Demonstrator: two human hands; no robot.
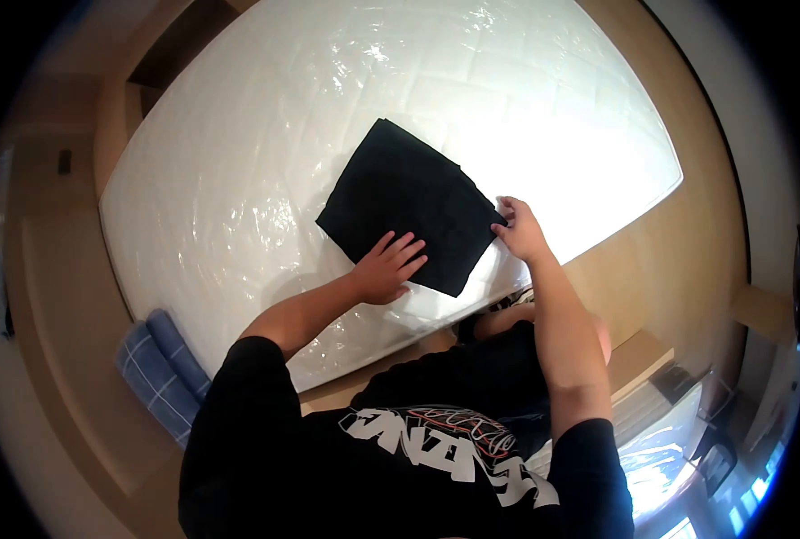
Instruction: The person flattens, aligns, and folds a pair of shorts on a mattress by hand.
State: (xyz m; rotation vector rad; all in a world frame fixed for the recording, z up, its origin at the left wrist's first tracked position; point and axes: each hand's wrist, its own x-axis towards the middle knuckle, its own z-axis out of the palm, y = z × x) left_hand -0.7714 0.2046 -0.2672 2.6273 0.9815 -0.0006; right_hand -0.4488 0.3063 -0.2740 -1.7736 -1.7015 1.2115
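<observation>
In the view from the head camera, a broad white mattress [256, 153] runs out past a folded black cloth [404, 184] on every side, its widest stretches beyond the cloth's far edge and to its left, and its near edge passing just below the cloth's lowest corner. A light wooden panel [661, 238] borders the mattress on the right, and a rolled blue fabric [155, 364] with a pale check pattern sits against its lower left edge. Clear, wrinkled film covers the mattress and throws back bright glints over faint quilting, while the cloth is matte, dark and roughly four-sided, with layered edges showing along its upper right side. The cloth lies flat on the mattress ahead of a person in a black shirt [238, 449] with white lettering across it. The left hand [388, 269] rests on the cloth's near left part, fingers spread and laid across the fabric rather than gripping it. The right hand [521, 232] is at the cloth's right corner, its thumb and fingers drawn narrow and pinching the tip of the fabric between them
</observation>
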